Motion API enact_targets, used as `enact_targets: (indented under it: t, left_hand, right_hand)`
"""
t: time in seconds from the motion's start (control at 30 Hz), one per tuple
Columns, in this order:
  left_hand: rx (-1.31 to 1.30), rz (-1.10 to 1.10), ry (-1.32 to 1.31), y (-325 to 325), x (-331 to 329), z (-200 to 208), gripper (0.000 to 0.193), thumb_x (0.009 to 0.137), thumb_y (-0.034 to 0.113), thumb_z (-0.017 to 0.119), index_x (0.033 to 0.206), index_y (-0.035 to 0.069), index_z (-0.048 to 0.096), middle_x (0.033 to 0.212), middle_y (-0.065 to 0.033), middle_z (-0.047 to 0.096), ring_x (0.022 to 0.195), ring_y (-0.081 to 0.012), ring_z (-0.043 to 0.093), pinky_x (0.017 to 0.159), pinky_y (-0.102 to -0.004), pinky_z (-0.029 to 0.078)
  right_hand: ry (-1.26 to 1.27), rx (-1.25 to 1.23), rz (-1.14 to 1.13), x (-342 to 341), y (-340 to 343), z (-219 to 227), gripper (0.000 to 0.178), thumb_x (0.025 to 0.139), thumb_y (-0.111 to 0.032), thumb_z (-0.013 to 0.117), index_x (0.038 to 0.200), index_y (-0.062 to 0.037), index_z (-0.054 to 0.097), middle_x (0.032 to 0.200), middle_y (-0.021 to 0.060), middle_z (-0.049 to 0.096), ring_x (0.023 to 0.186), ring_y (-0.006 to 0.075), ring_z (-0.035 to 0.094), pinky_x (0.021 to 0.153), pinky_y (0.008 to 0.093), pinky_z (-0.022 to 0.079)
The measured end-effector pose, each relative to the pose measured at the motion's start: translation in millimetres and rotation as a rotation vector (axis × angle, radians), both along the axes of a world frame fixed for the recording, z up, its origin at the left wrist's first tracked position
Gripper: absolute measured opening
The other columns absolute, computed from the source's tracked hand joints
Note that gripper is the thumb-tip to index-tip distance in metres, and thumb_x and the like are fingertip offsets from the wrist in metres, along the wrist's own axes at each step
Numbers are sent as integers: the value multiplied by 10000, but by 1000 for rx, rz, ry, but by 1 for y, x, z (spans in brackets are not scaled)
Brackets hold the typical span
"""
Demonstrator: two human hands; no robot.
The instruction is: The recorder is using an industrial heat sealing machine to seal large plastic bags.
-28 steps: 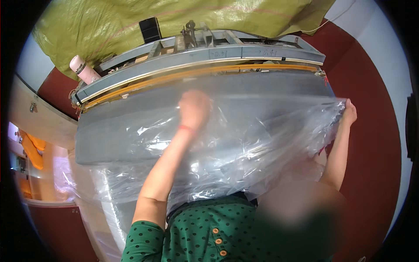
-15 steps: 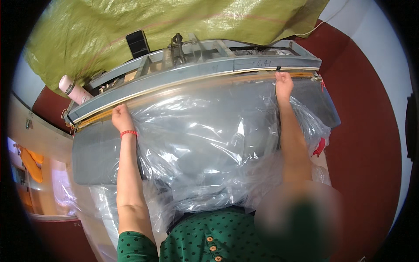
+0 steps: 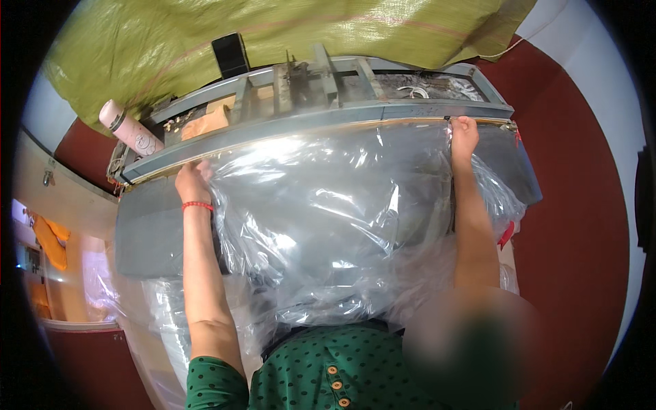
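Whereas thin orange strips showed left of the left hand [image 3: 193,182] half a second ago, the head view now has the long grey metal bar [image 3: 328,117] hiding them there. Both it and the right hand [image 3: 465,138] still pinch the wide, clear plastic sheet's [image 3: 342,198] far edge, across the flat, dark-grey tabletop [image 3: 150,232].

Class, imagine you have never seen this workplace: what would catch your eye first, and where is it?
The shiny clear plastic sheet dominates the middle, spread over a grey surface, with the left hand and right hand at its far edge. Beyond them, a yellow-green tarp fills the top. A pink bottle stands out near the left end of the metal frame.
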State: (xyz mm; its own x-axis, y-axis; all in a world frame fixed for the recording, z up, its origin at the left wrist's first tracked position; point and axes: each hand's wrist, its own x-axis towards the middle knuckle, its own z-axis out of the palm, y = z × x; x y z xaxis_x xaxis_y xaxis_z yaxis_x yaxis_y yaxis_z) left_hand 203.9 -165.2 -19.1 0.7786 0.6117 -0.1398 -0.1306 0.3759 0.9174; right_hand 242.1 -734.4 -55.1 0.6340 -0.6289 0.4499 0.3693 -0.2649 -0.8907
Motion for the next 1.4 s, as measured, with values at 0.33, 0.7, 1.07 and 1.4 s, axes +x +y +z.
enact_targets:
  t: [0.33,0.7,1.07,1.4]
  left_hand:
    - [532,-678,40,-51,-74,49,174,826,242,536,759,83,561,599,54,459,523,-33,386,459,-188,294]
    - [512,-870,-236,-75,-129,104,78,783,85,608,809,66,537,610,73,427,534,-5,354,462,-157,276]
    - [1591,-162,-536,-79,-138,103,223,616,46,685,699,37,478,635,-82,481,553,-230,476,490,-285,394]
    - [262,-958,-229,-129,-157,40,220,811,101,555,993,-18,520,867,-51,572,769,-114,538,719,-261,428]
  right_hand:
    - [377,-483,-713,-116,-47,59,181,723,-249,643,795,-85,610,785,95,610,699,222,572,657,345,438]
    - [-121,-864,868,-148,248,162,414,631,-87,694,1017,-29,556,1003,92,556,961,227,519,854,319,389]
    - [324,291,1404,-151,333,114,190,824,-177,573,913,-13,607,688,0,556,520,35,445,451,167,320]
    - [257,515,1022,-86,303,75,129,867,-165,474,908,-69,551,747,10,576,674,47,523,484,174,349]
